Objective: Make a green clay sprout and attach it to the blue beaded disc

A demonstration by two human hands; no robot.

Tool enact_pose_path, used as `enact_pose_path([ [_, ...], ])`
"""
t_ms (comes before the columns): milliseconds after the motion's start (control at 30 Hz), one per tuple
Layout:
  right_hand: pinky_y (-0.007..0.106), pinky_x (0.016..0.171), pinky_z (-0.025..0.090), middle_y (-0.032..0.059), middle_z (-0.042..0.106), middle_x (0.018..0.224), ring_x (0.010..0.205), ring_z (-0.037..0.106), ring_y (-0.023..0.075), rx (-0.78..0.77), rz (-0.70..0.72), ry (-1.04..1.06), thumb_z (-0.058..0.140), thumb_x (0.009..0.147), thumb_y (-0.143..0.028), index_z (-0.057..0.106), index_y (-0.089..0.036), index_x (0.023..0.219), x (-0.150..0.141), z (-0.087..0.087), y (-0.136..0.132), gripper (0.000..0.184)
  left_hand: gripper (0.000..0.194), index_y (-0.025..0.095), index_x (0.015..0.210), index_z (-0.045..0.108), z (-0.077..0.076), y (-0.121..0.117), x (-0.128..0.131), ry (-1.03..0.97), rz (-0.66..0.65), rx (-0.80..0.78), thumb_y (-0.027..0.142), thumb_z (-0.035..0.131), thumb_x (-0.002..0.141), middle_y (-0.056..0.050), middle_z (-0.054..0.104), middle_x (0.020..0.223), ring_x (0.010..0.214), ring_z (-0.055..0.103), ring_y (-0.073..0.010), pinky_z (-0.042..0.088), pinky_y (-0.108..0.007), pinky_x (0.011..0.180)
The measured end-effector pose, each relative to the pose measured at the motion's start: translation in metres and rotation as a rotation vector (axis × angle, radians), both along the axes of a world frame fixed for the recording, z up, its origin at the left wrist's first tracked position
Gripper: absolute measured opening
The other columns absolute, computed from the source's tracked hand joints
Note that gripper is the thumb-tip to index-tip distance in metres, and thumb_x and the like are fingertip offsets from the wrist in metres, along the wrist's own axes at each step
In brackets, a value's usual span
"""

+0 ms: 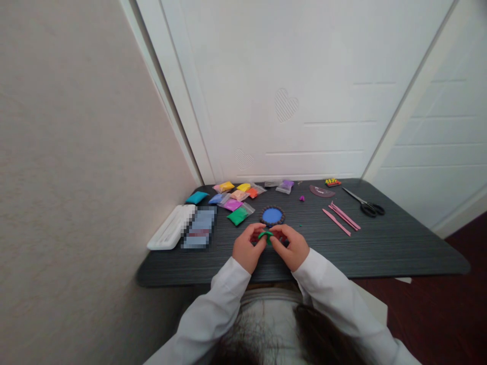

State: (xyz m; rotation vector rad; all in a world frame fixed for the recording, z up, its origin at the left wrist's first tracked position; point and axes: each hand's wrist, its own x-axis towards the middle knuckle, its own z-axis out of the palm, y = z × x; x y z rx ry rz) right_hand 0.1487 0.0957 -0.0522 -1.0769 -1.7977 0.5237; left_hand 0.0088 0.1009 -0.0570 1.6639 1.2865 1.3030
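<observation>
Between my two hands, over the near part of the dark table, is a small green piece of modelling clay (268, 236). My left hand (248, 248) pinches its left side between thumb and fingers. On the other side my right hand (292, 247) closes on it the same way, so both are shut on the one piece. Just beyond my fingertips lies a round blue clay disc (272, 215) edged with dark brown beads or balls. A green clay packet (238, 216) rests to the left of the disc.
Several coloured clay packets (232, 204) lie at the back left. A white case (171, 228) and a blurred card (200, 228) are at the left edge. Pink modelling tools (344, 216), scissors (367, 205), a clear curved scraper (321, 191) and a purple clay bit (302, 198) lie rightward.
</observation>
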Motion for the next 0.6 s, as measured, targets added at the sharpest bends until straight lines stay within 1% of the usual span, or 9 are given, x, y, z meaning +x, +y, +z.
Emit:
enact_pose_path([
  [200, 0.025, 0.065, 0.044, 0.0028, 0.059, 0.079, 0.069, 0.054, 0.0123, 0.0, 0.004, 0.003, 0.049, 0.073, -0.019, 0.056, -0.019, 0.092, 0.0004, -0.0009, -0.0003, 0.02, 0.025, 0.017, 0.093, 0.054, 0.0023, -0.0016, 0.0003, 0.004, 0.001, -0.002, 0.019, 0.055, 0.068, -0.003, 0.062, 0.083, 0.077, 0.06, -0.014, 0.047, -0.027, 0.071],
  [600, 0.026, 0.064, 0.044, 0.0028, 0.059, 0.078, 0.068, 0.054, 0.0127, -0.006, 0.006, 0.002, 0.049, 0.072, -0.019, 0.056, -0.019, 0.091, 0.0006, -0.0018, -0.0001, 0.02, 0.025, 0.018, 0.093, 0.055, 0.0007, -0.0009, 0.0003, -0.003, -0.002, 0.001, 0.02, 0.055, 0.068, -0.003, 0.062, 0.084, 0.078, 0.06, -0.0143, 0.048, -0.028, 0.072],
])
